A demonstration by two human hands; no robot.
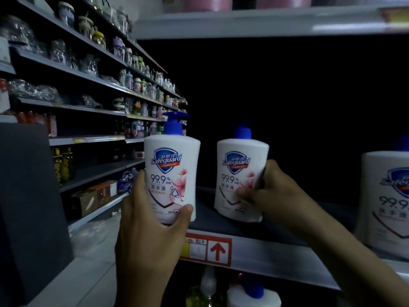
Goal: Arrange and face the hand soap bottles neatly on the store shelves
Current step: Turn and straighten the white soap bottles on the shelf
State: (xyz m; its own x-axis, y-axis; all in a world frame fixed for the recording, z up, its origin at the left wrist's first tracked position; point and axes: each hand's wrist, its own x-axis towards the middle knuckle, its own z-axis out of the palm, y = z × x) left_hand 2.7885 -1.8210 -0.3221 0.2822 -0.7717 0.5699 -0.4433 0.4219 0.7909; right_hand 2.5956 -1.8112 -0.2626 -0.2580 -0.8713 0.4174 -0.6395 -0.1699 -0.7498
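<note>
1. Safeguard hand soap bottles, white with blue pump tops: three in view on this shelf [276,255], all with the shield label turned toward me.
2. Left bottle [171,178]: in my left hand [146,235], fingers wrapped round its left side and thumb pressed on the lower front. It sits at the shelf's left end, by the front lip. I cannot tell whether its base touches the deck. The pump spout points right.
3. Middle bottle [240,180]: base on the shelf deck, set back from the lip, leaning slightly. My right hand [272,191] grips its right side, thumb across the lower label.
4. Right bottle [386,202]: unheld, near the front edge, well apart from the middle one and cut off by the frame.
5. Progress, my reading: facing looks about done, but line and spacing are not. The middle bottle sits deeper than the right one, the gaps are uneven, and the left bottle is not yet set down. Behind them it is too dark to tell if more stock is there.
6. Around: red arrow price tag [208,249] on the lip just below the left bottle; blue-capped bottle [254,293] and yellowish pump bottle [203,291] on the shelf below; aisle racks [88,74] of jars and drink bottles off to my left.
</note>
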